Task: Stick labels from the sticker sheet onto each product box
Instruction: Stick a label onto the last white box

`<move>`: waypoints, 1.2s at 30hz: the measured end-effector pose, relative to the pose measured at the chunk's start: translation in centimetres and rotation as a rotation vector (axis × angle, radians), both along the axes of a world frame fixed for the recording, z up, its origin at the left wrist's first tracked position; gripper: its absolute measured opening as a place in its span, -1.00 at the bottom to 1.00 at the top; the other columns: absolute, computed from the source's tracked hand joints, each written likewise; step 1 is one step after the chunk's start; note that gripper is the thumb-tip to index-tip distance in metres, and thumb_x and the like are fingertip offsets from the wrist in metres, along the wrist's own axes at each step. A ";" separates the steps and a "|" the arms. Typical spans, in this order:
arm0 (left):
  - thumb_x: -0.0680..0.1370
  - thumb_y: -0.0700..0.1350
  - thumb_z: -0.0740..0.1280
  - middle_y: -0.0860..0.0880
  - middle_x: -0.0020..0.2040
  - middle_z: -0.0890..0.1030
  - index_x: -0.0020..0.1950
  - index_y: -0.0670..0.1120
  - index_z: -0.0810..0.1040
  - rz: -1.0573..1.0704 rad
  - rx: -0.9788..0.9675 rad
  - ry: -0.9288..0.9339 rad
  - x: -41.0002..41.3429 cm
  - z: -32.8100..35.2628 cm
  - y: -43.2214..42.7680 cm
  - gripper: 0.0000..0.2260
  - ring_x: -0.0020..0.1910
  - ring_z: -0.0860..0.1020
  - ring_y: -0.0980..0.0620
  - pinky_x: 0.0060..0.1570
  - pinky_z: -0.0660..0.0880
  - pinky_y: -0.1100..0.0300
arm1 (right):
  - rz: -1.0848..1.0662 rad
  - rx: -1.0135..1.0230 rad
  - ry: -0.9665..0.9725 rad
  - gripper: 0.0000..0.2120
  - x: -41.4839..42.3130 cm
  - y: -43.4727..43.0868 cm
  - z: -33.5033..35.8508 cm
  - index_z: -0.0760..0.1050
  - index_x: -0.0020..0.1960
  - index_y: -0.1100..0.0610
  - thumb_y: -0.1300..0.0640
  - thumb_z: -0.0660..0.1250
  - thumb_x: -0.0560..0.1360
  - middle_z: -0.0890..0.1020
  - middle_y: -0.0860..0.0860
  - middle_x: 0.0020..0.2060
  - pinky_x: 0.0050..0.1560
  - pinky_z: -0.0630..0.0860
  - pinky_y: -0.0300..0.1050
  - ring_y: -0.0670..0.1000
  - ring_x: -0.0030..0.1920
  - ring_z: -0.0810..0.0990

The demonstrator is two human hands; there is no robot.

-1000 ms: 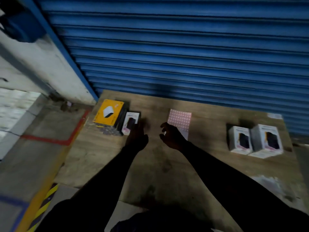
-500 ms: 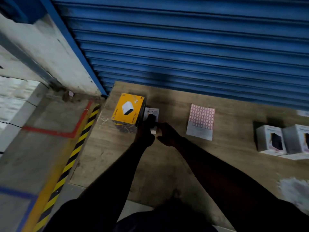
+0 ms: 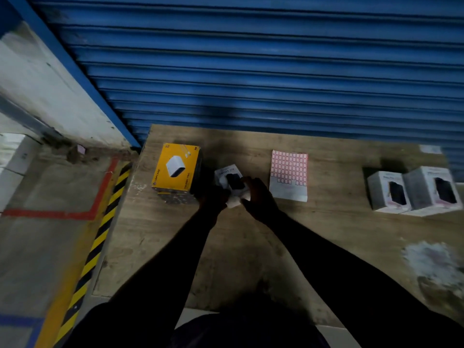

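Both hands, left (image 3: 213, 197) and right (image 3: 256, 197), grasp a white box (image 3: 229, 179) between them on the worktop (image 3: 326, 234), sheet (image 3: 288, 175) at its 3 o'clock, yellow box (image 3: 175, 169) at 9.

Left of the fingers a yellow charger box (image 3: 176, 169); between them a white box (image 3: 229, 180); right, a red-gridded white sticker sheet (image 3: 289, 173); behind, a blue shutter (image 3: 251, 71).

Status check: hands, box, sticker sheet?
Both hands, left and right, on the small white box. Sticker sheet flat on the table, untouched. Nothing in the way.
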State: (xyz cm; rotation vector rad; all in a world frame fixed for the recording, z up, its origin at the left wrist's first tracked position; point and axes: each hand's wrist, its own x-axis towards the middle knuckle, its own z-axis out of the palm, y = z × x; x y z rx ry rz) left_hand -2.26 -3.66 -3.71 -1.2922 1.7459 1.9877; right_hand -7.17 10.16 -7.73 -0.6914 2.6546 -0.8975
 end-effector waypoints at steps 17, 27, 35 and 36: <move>0.37 -0.03 0.52 -0.13 0.09 0.64 0.23 -0.08 0.54 -0.095 0.075 0.221 -7.2 11.0 9.6 -0.55 0.04 0.62 -0.09 -0.11 0.62 0.07 | -0.081 -0.322 0.222 -0.48 -6.7 11.7 12.1 0.57 0.22 0.15 0.17 0.57 0.29 0.56 0.13 0.08 0.12 0.42 -0.15 0.02 0.10 0.47; 0.41 0.12 0.48 -0.13 0.19 0.56 0.38 -0.01 0.33 -0.068 -0.001 0.340 -9.6 16.0 17.0 -0.38 0.06 0.59 -0.09 -0.39 0.57 0.19 | -0.093 -0.469 0.295 -0.74 -8.6 18.6 18.3 0.67 0.01 0.04 0.14 0.56 0.34 0.66 -0.06 0.00 0.04 0.51 -0.12 -0.09 0.05 0.56; 0.50 0.09 0.41 -0.10 0.14 0.54 0.26 -0.03 0.38 -0.119 -0.050 0.343 -10.3 17.6 20.8 -0.58 0.08 0.55 -0.06 -0.24 0.56 0.15 | -0.146 -0.653 0.153 -0.87 -9.3 21.9 19.7 0.63 -0.12 -0.04 0.16 0.51 0.41 0.66 -0.15 -0.09 0.06 0.54 -0.06 -0.16 0.00 0.61; 0.50 0.09 0.41 -0.10 0.13 0.55 0.28 -0.04 0.39 -0.123 -0.049 0.349 -10.3 17.7 21.0 -0.56 0.06 0.56 -0.05 -0.27 0.55 0.16 | -0.140 -0.658 0.125 -0.86 -9.3 22.2 19.7 0.61 -0.12 -0.04 0.17 0.50 0.42 0.65 -0.16 -0.08 0.08 0.54 -0.06 -0.17 0.01 0.60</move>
